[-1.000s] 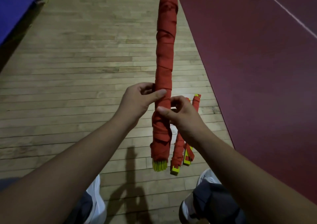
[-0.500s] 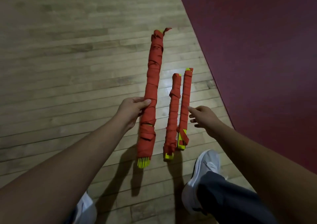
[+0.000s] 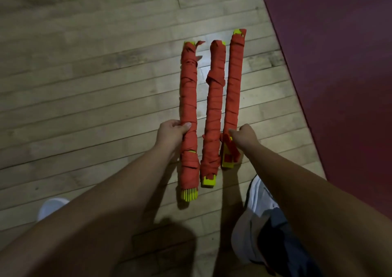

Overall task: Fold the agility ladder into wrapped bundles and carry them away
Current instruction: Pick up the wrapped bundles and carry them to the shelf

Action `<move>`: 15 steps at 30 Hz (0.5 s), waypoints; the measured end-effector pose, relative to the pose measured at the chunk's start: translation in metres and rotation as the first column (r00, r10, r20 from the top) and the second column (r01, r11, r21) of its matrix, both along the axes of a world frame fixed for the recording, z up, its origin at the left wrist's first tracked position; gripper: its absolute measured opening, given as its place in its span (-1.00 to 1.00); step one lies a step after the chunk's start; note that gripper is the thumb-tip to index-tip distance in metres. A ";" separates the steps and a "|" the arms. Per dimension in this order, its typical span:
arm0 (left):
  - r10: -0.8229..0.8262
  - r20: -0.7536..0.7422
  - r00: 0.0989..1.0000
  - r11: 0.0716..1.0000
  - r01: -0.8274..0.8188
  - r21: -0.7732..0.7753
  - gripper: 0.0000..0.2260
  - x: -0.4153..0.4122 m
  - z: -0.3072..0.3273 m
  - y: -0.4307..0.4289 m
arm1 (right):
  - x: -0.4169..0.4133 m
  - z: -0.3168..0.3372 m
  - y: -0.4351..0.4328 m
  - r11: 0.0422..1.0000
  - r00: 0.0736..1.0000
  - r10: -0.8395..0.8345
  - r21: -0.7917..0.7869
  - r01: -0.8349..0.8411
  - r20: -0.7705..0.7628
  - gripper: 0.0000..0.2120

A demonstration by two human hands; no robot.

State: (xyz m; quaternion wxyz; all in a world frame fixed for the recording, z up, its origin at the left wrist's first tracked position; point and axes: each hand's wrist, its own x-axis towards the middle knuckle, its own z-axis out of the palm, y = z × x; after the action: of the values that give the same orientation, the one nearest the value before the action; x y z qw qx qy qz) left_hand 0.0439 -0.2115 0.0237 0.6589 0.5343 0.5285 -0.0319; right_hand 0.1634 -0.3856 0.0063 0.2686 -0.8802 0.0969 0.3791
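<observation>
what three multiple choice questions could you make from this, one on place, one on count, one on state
1. Which bundle is nearest the maroon surface?
A the left bundle
B the middle one
C the right bundle

2. How many red wrapped bundles are there?
A two
B three
C four

3. What is the left hand doing?
A gripping the left bundle
B lying flat on the floor
C hanging free

Answers:
1 C, it is the one closest to the maroon edge.
2 B, three red rolls show side by side.
3 A, its fingers curl round that bundle.
</observation>
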 end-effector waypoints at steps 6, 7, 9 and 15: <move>-0.053 -0.049 0.997 0.999 0.053 -0.013 -0.70 -0.004 -0.037 0.001 | -0.014 -0.018 0.002 0.999 0.994 0.050 -0.007 -0.049 0.093 -0.68; -0.049 -0.047 0.998 0.999 0.047 -0.023 -0.68 -0.005 -0.042 0.000 | -0.020 -0.018 0.000 0.997 0.993 0.076 0.012 -0.078 0.091 -0.75; -0.033 -0.035 0.999 0.999 0.032 -0.033 -0.65 -0.007 -0.051 -0.002 | -0.037 -0.017 -0.006 0.991 0.988 0.127 0.042 -0.131 0.085 -0.81; -0.053 0.006 0.999 0.999 0.053 -0.010 -0.66 -0.009 -0.055 -0.011 | -0.069 -0.018 -0.015 0.969 0.976 0.115 0.195 -0.152 0.186 -0.72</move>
State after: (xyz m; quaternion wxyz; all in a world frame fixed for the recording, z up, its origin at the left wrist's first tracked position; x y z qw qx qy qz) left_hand 0.0353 -0.2224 -0.0317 0.6621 0.5450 0.5119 -0.0505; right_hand 0.0949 -0.4010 -0.0119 0.3402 -0.8815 -0.0267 0.3264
